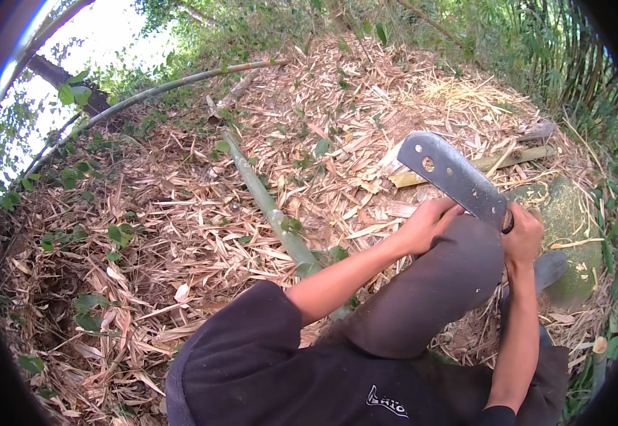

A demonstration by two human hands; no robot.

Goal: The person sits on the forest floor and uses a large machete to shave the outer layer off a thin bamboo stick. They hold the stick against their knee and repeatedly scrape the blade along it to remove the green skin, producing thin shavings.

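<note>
A broad cleaver [458, 175] with a dark, holed blade slants up and to the left above my raised knee. My right hand [524, 238] is closed round its handle, whose dark end shows by the fingers. My left hand [429, 227] rests at the knee beside the lower edge of the blade. Its fingers are bent together, their tips partly hidden by the blade and knee; whatever they may hold cannot be made out. Behind the blade, a split length of bamboo [518, 157] lies on the ground.
A green bamboo pole [270, 209] lies left of my knee. Another long bamboo stem [174, 84] arches across the far left. Dry leaf litter [160, 234] covers the slope. A mossy rock [568, 231] stands right of my right hand, and pale straw-like shavings [465, 96] lie farther off.
</note>
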